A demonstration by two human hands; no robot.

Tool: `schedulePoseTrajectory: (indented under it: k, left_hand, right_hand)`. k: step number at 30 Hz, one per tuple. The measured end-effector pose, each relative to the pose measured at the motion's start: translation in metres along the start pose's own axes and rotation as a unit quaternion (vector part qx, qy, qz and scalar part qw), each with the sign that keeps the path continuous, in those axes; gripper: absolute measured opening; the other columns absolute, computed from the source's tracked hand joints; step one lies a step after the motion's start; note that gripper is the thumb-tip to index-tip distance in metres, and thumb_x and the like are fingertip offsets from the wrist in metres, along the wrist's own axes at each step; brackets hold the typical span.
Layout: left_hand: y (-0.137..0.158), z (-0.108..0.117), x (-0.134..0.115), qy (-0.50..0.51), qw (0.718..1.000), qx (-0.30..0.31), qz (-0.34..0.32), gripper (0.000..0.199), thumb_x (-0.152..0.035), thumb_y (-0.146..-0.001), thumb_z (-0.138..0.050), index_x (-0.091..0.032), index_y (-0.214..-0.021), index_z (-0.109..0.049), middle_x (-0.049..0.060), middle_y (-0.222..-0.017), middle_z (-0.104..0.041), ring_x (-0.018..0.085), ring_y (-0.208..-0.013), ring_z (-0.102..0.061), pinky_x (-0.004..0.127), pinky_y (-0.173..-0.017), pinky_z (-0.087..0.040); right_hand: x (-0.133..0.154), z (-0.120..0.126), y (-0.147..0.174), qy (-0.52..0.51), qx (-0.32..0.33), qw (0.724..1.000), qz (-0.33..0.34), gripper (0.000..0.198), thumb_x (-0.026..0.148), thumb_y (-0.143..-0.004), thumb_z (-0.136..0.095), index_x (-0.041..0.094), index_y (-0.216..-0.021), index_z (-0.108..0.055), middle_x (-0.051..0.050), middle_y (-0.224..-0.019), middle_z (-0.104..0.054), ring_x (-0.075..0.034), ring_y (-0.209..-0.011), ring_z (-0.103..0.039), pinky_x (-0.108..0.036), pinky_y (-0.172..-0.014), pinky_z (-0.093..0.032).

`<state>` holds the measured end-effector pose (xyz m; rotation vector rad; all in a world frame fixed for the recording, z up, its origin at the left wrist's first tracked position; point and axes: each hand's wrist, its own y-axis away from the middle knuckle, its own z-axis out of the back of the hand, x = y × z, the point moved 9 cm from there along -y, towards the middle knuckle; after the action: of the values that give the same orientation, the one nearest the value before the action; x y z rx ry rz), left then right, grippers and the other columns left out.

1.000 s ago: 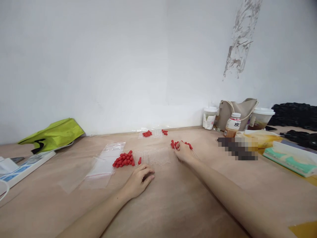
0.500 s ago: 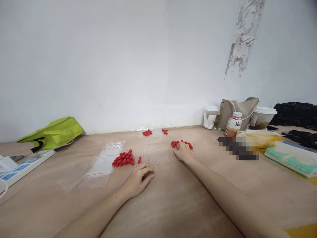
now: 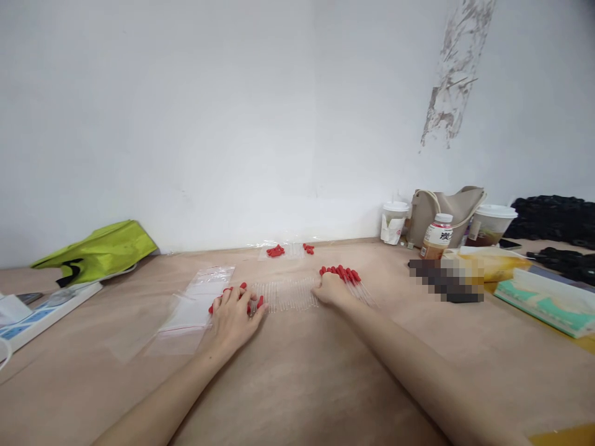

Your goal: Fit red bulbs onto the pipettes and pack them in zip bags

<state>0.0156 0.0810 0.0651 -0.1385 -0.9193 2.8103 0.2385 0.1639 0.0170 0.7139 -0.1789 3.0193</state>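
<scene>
My left hand (image 3: 235, 317) lies over a pile of red rubber dropper bulbs (image 3: 242, 287), fingers spread and thumb apart; its palm partly hides them. One loose bulb (image 3: 260, 301) sits by the thumb. Thin clear glass tubes (image 3: 286, 295) form a row in the middle of the table. At the row's right end my right hand (image 3: 331, 291) is closed, fingertips down at the last tubes; whatever is between them is hidden. Just behind and right of that hand, several droppers (image 3: 352, 277), red bulbs fitted on clear tubes, lie side by side.
More red bulbs (image 3: 276, 251) and tubes lie on clear plastic by the wall. Zip bags (image 3: 195, 300) are at left, beyond them a power strip (image 3: 51, 313) and a green bag (image 3: 105, 251). At right stand a cup (image 3: 394, 223), a bottle (image 3: 437, 237) and a tissue pack (image 3: 548, 302).
My left hand has moved left and forward from the table onto the pile of bulbs. My right hand has shifted left from the finished droppers to the end of the tube row.
</scene>
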Motion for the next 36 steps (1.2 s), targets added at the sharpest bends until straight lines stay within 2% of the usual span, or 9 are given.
schedulePoseTrajectory:
  k: [6,10,14,17,21,24,27,31,36]
  left_hand:
    - [-0.002,-0.009,0.004,-0.021,1.000,0.014,0.001,0.028,-0.044,-0.074,-0.051,-0.019,-0.067,-0.060,0.006,-0.081,-0.054,0.026,-0.087,-0.044,0.038,-0.072,-0.027]
    - [0.000,-0.001,-0.002,0.000,1.000,-0.013,-0.005,0.024,-0.040,-0.076,-0.050,-0.019,-0.069,-0.061,0.007,-0.082,-0.054,0.025,-0.086,-0.045,0.038,-0.072,-0.028]
    - [0.013,0.011,-0.031,0.091,0.992,-0.012,-0.090,0.020,-0.036,-0.078,-0.049,-0.019,-0.077,-0.060,0.005,-0.082,-0.054,0.022,-0.082,-0.046,0.035,-0.072,-0.030]
    - [0.028,0.010,-0.051,0.149,0.977,0.034,-0.147,0.016,-0.032,-0.078,-0.050,-0.019,-0.075,-0.059,0.003,-0.077,-0.055,0.019,-0.076,-0.048,0.034,-0.069,-0.030]
    - [0.038,0.005,-0.053,0.174,0.973,0.059,-0.140,0.013,-0.031,-0.076,-0.053,-0.019,-0.075,-0.058,0.003,-0.078,-0.056,0.020,-0.077,-0.049,0.036,-0.069,-0.031]
    - [0.037,0.000,-0.054,0.222,0.963,0.066,-0.140,0.019,-0.034,-0.075,-0.055,-0.019,-0.086,-0.058,0.004,-0.082,-0.055,0.021,-0.079,-0.050,0.036,-0.071,-0.036]
    - [0.034,-0.010,-0.060,0.262,0.951,0.087,-0.142,0.020,-0.034,-0.076,-0.054,-0.020,-0.089,-0.059,0.005,-0.083,-0.054,0.019,-0.079,-0.051,0.031,-0.069,-0.040]
    - [0.031,-0.019,-0.063,0.263,0.951,0.095,-0.129,0.018,-0.030,-0.082,-0.048,-0.018,-0.072,-0.058,0.003,-0.076,-0.054,0.017,-0.073,-0.052,0.029,-0.066,-0.040]
    - [0.032,-0.013,-0.063,0.274,0.948,0.089,-0.137,0.013,-0.028,-0.084,-0.045,-0.020,-0.081,-0.054,0.001,-0.079,-0.058,0.018,-0.078,-0.051,0.031,-0.072,-0.035]
  right_hand:
    - [-0.006,-0.010,-0.011,-0.011,0.025,0.999,-0.030,0.025,0.021,-0.064,-0.054,0.011,-0.086,-0.064,-0.016,-0.087,-0.064,-0.023,-0.075,-0.061,-0.024,-0.053,-0.041]
    - [-0.003,-0.012,-0.013,-0.015,0.030,0.999,-0.032,0.022,0.016,-0.063,-0.053,0.012,-0.082,-0.064,-0.015,-0.082,-0.065,-0.022,-0.072,-0.061,-0.024,-0.052,-0.040]
    - [0.006,0.002,-0.007,-0.018,0.013,1.000,-0.008,0.018,0.017,-0.066,-0.051,0.011,-0.078,-0.063,-0.015,-0.080,-0.064,-0.022,-0.072,-0.060,-0.024,-0.054,-0.038]
    - [0.014,0.019,0.006,-0.028,-0.002,0.999,0.037,0.017,0.020,-0.074,-0.045,0.013,-0.071,-0.060,-0.011,-0.072,-0.063,-0.019,-0.068,-0.058,-0.024,-0.054,-0.036]
    - [0.021,0.033,0.039,-0.052,-0.020,0.988,0.146,0.017,0.023,-0.082,-0.037,0.016,-0.081,-0.053,-0.006,-0.075,-0.061,-0.014,-0.066,-0.055,-0.022,-0.057,-0.035]
    - [0.033,0.029,0.076,-0.059,-0.034,0.949,0.306,0.015,0.021,-0.085,-0.034,0.018,-0.091,-0.048,-0.004,-0.076,-0.060,-0.014,-0.067,-0.053,-0.024,-0.062,-0.037]
    - [0.036,0.020,0.104,-0.028,-0.074,0.917,0.392,0.022,0.019,-0.086,-0.033,0.019,-0.104,-0.046,-0.006,-0.082,-0.061,-0.016,-0.075,-0.054,-0.030,-0.073,-0.036]
    - [0.035,0.019,0.121,-0.047,-0.132,0.897,0.419,0.025,0.016,-0.087,-0.032,0.018,-0.103,-0.051,-0.007,-0.087,-0.061,-0.015,-0.077,-0.053,-0.032,-0.076,-0.032]
    - [0.035,0.027,0.130,-0.083,-0.147,0.893,0.417,0.024,0.017,-0.085,-0.037,0.019,-0.097,-0.058,-0.006,-0.080,-0.060,-0.014,-0.075,-0.052,-0.032,-0.075,-0.031]
